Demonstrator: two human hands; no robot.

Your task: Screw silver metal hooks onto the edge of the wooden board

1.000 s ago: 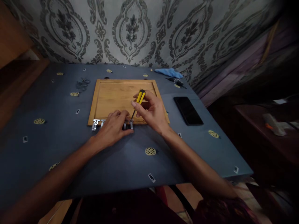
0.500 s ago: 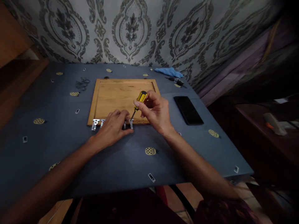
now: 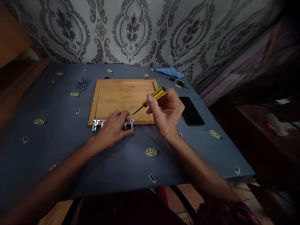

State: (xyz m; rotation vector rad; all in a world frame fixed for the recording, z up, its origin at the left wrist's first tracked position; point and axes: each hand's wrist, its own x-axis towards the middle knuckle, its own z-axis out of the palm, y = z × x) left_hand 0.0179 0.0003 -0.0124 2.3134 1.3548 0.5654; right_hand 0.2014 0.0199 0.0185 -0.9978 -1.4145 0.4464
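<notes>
Yellow-and-black screwdriver (image 3: pixel 154 96) sits pinched in my right hand (image 3: pixel 168 115), tip near metal brackets (image 3: pixel 95 125) edging the wooden panel (image 3: pixel 117 97). My left hand (image 3: pixel 113 126) covers some; its grip I can't tell.

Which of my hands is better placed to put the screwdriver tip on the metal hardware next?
Probably your right hand: it holds the yellow screwdriver, its shaft angled down toward the metal hardware. Your left hand lies over the hardware at the wooden panel's near edge, seemingly better suited to steadying.

Home, patterned wall (image 3: pixel 154 40), printed tablecloth (image 3: pixel 126 168)
</notes>
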